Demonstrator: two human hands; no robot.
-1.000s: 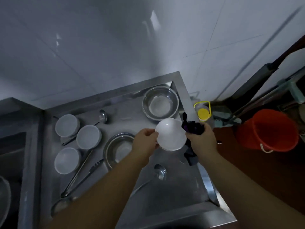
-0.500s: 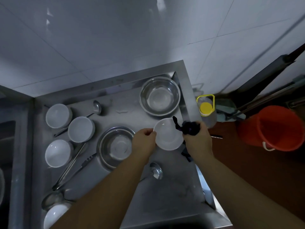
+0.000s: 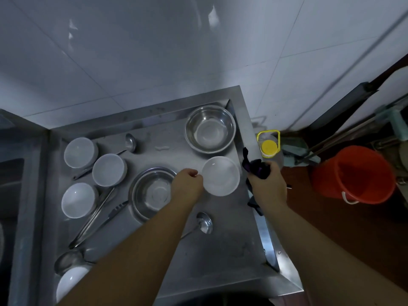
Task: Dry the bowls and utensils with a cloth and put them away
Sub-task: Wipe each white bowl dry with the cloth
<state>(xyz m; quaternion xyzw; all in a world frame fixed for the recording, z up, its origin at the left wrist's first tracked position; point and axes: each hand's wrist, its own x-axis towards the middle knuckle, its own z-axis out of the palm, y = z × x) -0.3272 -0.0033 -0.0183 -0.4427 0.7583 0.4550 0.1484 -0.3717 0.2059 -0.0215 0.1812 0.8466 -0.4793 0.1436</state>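
My left hand [image 3: 187, 186] pinches the left rim of a white bowl [image 3: 220, 176] above the steel counter [image 3: 227, 259]. Just right of that bowl, apart from it, my right hand [image 3: 268, 188] grips a dark purple cloth [image 3: 256, 167]. Three white bowls [image 3: 107, 170] stand at the counter's left and another white bowl [image 3: 70, 281] at the near left. Two steel bowls are in view, one [image 3: 210, 128] at the back right and one [image 3: 152, 193] partly under my left wrist. Ladles [image 3: 204, 224] and tongs [image 3: 97, 219] lie on the counter.
A sink [image 3: 11, 195] sits at the far left. Off the counter's right edge stand a yellow-capped plastic jug [image 3: 269, 146] and an orange bucket [image 3: 355, 173] on the brown floor. A tiled wall [image 3: 176, 51] rises behind the counter.
My right hand with the cloth has drawn off the bowl's right side, leaving a gap. My left hand still holds the bowl. The view has shifted down and left.
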